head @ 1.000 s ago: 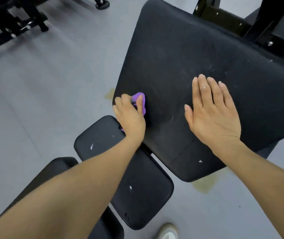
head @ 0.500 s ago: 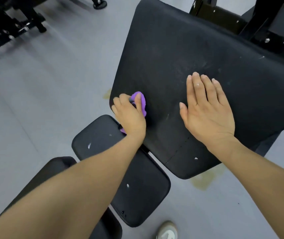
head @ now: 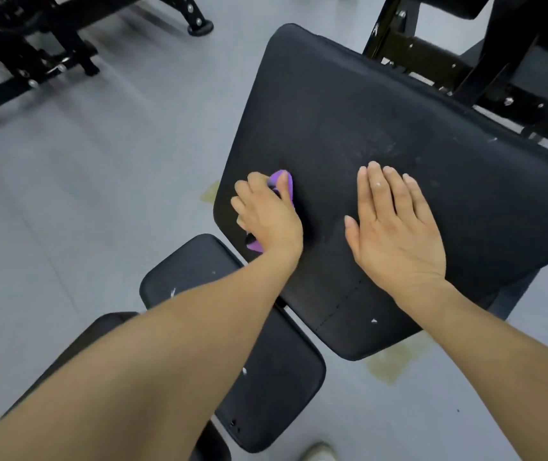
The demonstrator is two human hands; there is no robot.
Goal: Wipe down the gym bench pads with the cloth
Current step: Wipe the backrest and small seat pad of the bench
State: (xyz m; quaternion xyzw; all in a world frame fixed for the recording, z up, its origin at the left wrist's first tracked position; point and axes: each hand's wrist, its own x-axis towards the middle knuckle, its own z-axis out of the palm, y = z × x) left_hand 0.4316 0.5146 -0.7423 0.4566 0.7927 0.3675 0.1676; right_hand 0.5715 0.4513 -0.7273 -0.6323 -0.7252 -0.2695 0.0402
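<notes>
Two hands are pressed on the large back pad [head: 349,104]: the left hand [head: 267,216], fingers curled around the purple cloth [head: 282,181], is barely shifted from a second ago at the pad's near-left edge, suggesting short strokes; the right hand [head: 395,234] is laid flat, fingers extended, empty.

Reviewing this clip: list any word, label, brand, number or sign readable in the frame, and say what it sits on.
None readable.
Large bench pad: no print, only pale scuffs and specks.
Small seat pad: white flecks, no lettering.
Purple cloth under the left hand: no tag visible.
Right hand lies flat on the pad, holding nothing.
Black frames: bolts only, partly blurred.
</notes>
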